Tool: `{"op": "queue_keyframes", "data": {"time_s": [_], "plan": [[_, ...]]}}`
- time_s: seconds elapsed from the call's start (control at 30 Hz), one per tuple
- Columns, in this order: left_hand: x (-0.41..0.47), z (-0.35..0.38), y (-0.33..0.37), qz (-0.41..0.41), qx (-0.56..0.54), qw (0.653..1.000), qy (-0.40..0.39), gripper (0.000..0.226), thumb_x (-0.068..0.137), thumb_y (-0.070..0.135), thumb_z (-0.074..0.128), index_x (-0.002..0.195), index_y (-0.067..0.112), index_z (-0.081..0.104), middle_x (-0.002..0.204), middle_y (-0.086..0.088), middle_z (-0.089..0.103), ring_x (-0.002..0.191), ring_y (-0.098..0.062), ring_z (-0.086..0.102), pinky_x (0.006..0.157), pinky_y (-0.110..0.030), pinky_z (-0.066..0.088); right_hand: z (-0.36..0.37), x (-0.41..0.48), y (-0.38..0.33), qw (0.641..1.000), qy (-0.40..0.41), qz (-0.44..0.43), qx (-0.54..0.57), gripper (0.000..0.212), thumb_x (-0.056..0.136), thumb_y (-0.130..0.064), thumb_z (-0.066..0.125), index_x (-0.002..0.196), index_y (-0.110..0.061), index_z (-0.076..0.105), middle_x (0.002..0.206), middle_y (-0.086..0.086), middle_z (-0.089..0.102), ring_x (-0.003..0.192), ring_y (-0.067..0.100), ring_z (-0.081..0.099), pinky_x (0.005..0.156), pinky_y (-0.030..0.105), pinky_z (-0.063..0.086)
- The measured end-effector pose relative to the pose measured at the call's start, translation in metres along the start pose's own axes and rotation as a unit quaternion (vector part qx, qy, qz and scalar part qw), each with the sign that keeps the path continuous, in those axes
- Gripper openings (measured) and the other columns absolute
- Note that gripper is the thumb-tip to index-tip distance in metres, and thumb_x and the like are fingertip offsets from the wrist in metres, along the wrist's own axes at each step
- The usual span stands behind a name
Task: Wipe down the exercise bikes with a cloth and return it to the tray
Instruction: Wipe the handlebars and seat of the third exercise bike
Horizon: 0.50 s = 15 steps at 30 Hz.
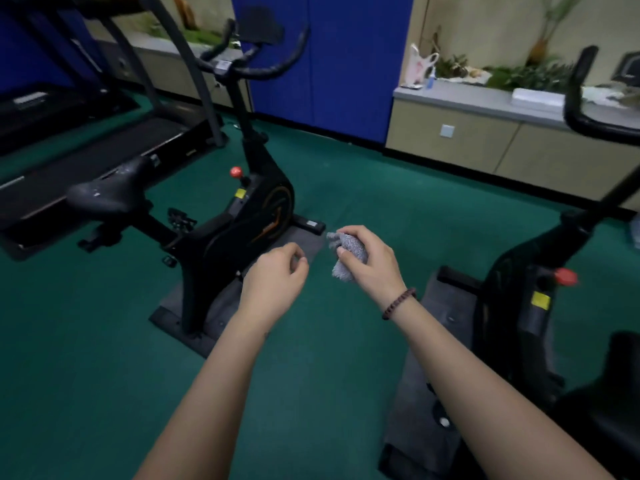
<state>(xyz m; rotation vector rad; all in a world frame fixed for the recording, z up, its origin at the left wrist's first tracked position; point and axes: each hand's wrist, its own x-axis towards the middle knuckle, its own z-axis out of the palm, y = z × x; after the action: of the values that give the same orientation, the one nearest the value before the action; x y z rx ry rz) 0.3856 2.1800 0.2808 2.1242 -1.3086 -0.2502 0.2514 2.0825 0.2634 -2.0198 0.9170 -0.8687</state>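
A black exercise bike (242, 216) stands on a dark mat to my left, its saddle (107, 188) facing me and its handlebars (256, 64) at the back. A second black bike (540, 289) stands at the right, partly cut off by the frame edge. My right hand (370, 261) is in mid-air between the two bikes, closed around a bunched grey cloth (346, 251). My left hand (277, 278) hovers just left of it with the fingers loosely curled and nothing in them. No tray can be made out with certainty.
A treadmill (86, 157) lies at the far left. A blue wall panel (329, 57) stands behind the left bike. A long counter (485, 98) with plants, a white bag and a white flat box runs along the back right. Green carpet (363, 188) covers the floor.
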Motion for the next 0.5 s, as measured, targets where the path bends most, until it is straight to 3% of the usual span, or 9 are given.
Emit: {"op": "queue_keyframes", "data": {"time_s": [0.23, 0.5], "plan": [[0.067, -0.023, -0.056, -0.012, 0.082, 0.997, -0.002, 0.02, 0.089, 0.028, 0.044, 0.094, 0.015, 0.059, 0.088, -0.006, 0.063, 0.084, -0.028, 0.059, 0.066, -0.035, 0.044, 0.057, 0.078, -0.013, 0.997, -0.034, -0.053, -0.043, 0.032, 0.081, -0.03, 0.05, 0.108, -0.017, 0.059, 0.105, -0.006, 0.06, 0.098, 0.012, 0.054, 0.084, 0.025, 0.04], [0.187, -0.02, -0.108, -0.039, 0.109, 0.993, 0.009, 0.019, 0.089, 0.029, 0.045, 0.09, 0.017, 0.06, 0.087, 0.0, 0.062, 0.083, -0.023, 0.058, 0.061, -0.03, 0.039, 0.113, 0.209, 0.012, 0.998, -0.035, -0.046, -0.005, 0.021, 0.087, -0.019, 0.057, 0.108, -0.017, 0.059, 0.1, -0.008, 0.058, 0.091, 0.008, 0.053, 0.079, 0.024, 0.041]]}}
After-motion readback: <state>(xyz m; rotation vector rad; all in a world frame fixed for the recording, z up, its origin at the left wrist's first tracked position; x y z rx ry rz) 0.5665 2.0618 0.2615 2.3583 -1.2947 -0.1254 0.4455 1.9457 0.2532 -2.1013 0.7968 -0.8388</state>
